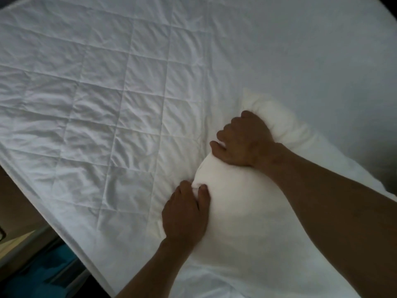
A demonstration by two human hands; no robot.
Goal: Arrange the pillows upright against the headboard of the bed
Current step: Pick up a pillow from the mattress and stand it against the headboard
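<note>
A white pillow (242, 214) lies on the bed at the lower right, bunched up under both of my hands. My left hand (185, 214) grips the pillow's near left edge, fingers curled into the fabric. My right hand (242, 140) is clenched on the pillow's far edge, pinching it so the filling bulges on both sides. No headboard shows in this view.
A white quilted mattress cover (103, 100) spreads over the bed to the left and far side. The bed's edge (64, 235) runs diagonally at the lower left, with dark floor and something blue (40, 274) beyond it.
</note>
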